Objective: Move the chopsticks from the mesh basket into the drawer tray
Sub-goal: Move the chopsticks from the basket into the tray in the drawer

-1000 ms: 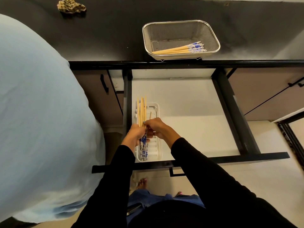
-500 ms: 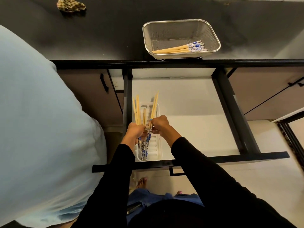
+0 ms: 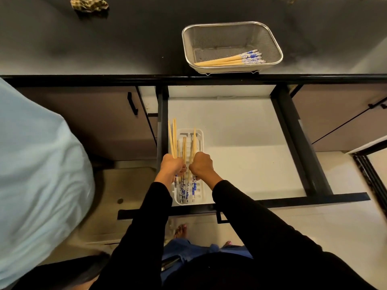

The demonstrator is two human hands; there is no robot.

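Observation:
A steel mesh basket (image 3: 270, 36) sits on the black counter and holds several wooden chopsticks (image 3: 228, 59) with blue-and-white ends. Below it the drawer (image 3: 240, 143) is pulled out, with a white slotted tray (image 3: 200, 132) at its front left. My left hand (image 3: 170, 166) is closed on a bunch of chopsticks (image 3: 172, 137) that point away from me, over the tray's left edge. My right hand (image 3: 201, 165) grips a chopstick (image 3: 194, 141) over the tray. More chopsticks (image 3: 184, 189) lie in the tray between my hands.
A crumpled checked cloth (image 3: 89, 5) lies at the counter's far left. Another person in a light blue top (image 3: 37, 174) stands close at my left. Closed cabinet doors (image 3: 100, 122) flank the drawer. My feet (image 3: 181, 230) show on the floor under the drawer front.
My hands have drawn a little apart. The right hand's chopstick has swung from a rightward tilt to nearly straight along the tray. The person on the left has shifted.

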